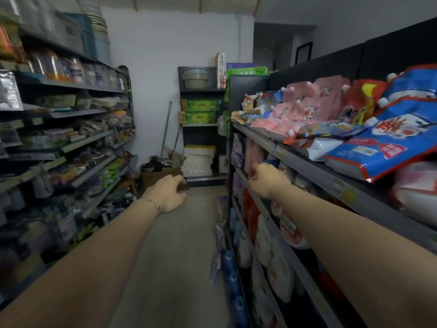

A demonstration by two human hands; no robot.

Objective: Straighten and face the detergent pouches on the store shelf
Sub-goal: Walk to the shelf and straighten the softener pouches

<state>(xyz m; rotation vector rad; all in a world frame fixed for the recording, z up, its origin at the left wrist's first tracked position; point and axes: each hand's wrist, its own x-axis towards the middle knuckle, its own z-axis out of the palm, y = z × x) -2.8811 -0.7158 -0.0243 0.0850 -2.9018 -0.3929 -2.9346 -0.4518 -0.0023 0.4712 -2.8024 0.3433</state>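
Detergent pouches crowd the top shelf point(298, 160) of the right-hand rack. Pink spouted pouches point(315, 101) stand leaning at the back, with a red one point(359, 100) beside them. A large blue and white pouch point(392, 140) lies flat, and its red-edged end hangs over the shelf's front rail. More pouches point(262, 106) lie jumbled at the far end. My right hand point(266, 182) is below that shelf, next to the second shelf's rail, fingers loosely curled and holding nothing. My left hand point(170, 193) hangs in the aisle, also loosely curled and holding nothing.
Detergent bottles point(264, 242) fill the lower shelves on the right. A rack of packaged goods point(78, 147) lines the left side. At the aisle's end stand a cardboard box point(156, 175), brooms and a shelf with tissue packs point(198, 159). The floor point(179, 256) runs between the racks.
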